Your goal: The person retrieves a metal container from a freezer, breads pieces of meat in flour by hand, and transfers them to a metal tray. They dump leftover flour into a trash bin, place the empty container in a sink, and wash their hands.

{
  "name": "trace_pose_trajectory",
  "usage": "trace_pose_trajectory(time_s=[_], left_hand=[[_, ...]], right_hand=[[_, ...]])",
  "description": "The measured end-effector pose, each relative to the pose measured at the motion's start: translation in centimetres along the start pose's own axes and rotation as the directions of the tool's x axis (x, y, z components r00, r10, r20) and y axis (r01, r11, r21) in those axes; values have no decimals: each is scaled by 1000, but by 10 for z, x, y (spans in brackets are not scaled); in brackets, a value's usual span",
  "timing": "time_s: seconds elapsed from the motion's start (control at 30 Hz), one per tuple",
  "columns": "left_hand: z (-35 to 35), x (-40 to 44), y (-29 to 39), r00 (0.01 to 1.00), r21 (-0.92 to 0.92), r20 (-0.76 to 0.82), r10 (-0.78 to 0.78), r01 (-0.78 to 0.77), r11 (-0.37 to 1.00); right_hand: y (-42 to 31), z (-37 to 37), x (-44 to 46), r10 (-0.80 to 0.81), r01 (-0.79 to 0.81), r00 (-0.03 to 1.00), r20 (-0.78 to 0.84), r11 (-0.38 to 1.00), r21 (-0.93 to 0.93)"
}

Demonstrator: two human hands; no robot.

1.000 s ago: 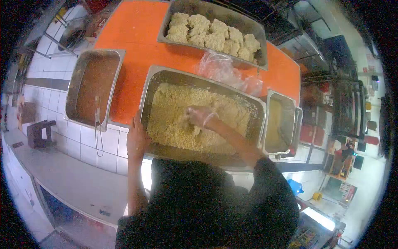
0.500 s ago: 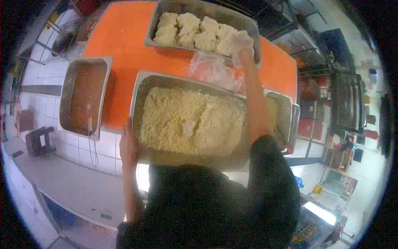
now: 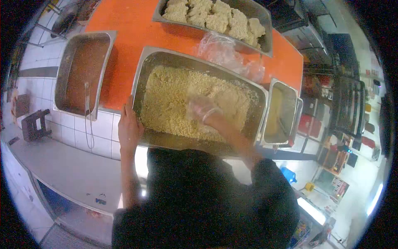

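A large metal pan of pale, coarse breading crumbs lies before me on the orange table. My left hand grips the pan's left edge, fingers closed on the rim. Inside the pan, my right hand, in a clear plastic glove, reaches down into the middle of the crumbs. Blur hides its fingers and anything under them. Beyond, a second metal pan holds several crumb-coated pieces packed side by side.
Crumpled clear plastic lies between the two pans on the orange table. On the left stands a metal pan of brownish contents with a wire-handled tool. At right is a smaller pan with yellowish contents.
My right hand has moved from the far pan of coated pieces back into the crumbs. A small lump seen there before is now out of sight. My left hand stays on the rim.
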State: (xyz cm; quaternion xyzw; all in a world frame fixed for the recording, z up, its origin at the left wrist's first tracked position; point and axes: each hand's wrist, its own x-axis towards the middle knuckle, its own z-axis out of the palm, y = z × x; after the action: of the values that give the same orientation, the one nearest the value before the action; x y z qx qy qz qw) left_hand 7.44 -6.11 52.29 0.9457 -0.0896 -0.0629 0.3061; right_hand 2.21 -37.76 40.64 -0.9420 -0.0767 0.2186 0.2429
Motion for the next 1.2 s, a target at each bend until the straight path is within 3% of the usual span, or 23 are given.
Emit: trace_pose_trajectory(time_s=[0.1,0.13,0.2,0.3,0.33,0.4,0.43,0.5,0.6,0.67,0.7,0.73,0.8,0.83,0.87,0.9,0.93,1.0,1.03,1.1,1.13,1.17,1.2], left_hand=[[-2,0,2,1000,-10,9,-15,15,1000],[1,0,-1,1000,6,8,-21,21,1000],[3,-1,-6,1000,25,12,-16,16,1000],[4,-3,-8,1000,30,6,-1,1,1000],[1,-4,-5,1000,18,5,10,-10,1000],[-3,-3,-2,999,8,-1,33,-33,999],[-2,-3,-2,1000,-1,6,12,-12,1000],[-1,-3,-1,1000,-13,11,2,-2,1000],[-2,-4,-1,1000,-63,25,-4,5,998],[0,-3,1,999,-33,-29,38,-39,999],[0,-3,2,998,-37,-33,51,-53,998],[0,-2,3,1000,-24,9,-5,6,1000],[-1,0,2,998,-9,46,-50,51,999],[0,-1,1,999,25,37,-33,32,999],[1,-1,0,999,41,32,-22,20,999],[1,-2,-2,1000,57,28,-10,8,998],[1,-3,-3,1000,45,19,12,-12,999],[3,-3,-5,999,30,7,39,-39,999],[4,-2,-4,999,57,12,37,-38,998],[9,-2,-12,999,79,14,42,-43,996],[12,-2,-22,994,134,10,112,-113,984],[17,-3,-30,983,190,11,183,-182,965],[17,-4,-28,981,185,10,192,-190,964]], right_hand=[[-4,23,-7,-96,77,992,-84,975,-206],[-24,-7,-21,170,-170,985,11,985,25],[-18,-11,-30,399,-426,903,156,875,231],[34,10,-24,260,-274,961,94,946,175],[41,4,-26,17,-17,1000,6,995,-98],[48,2,-24,-240,213,971,-23,900,-381],[52,9,-22,-80,115,975,-207,980,164],[58,9,-26,153,80,946,-285,743,665],[5,-41,-43,383,-142,908,-167,658,739],[-7,-56,-43,597,-35,793,-121,244,969],[7,-57,-44,600,-24,789,-135,249,968],[23,-59,-43,385,-33,874,-298,659,752],[35,-56,-41,119,23,929,-352,927,374],[10,-61,-40,354,0,881,-313,662,749],[-8,-71,-40,537,31,826,-170,257,966],[-14,-82,-41,539,38,823,-177,260,965],[-19,-92,-41,511,-143,855,-91,400,905],[-5,-94,-37,499,-304,866,-3,532,790],[13,-92,-32,366,-264,929,-58,762,592],[49,-109,-22,429,-279,889,-159,784,555],[60,-133,-16,630,-307,753,-188,590,747],[119,-144,-16,449,46,873,-188,308,950],[153,-165,-8,464,206,840,-281,207,956]])
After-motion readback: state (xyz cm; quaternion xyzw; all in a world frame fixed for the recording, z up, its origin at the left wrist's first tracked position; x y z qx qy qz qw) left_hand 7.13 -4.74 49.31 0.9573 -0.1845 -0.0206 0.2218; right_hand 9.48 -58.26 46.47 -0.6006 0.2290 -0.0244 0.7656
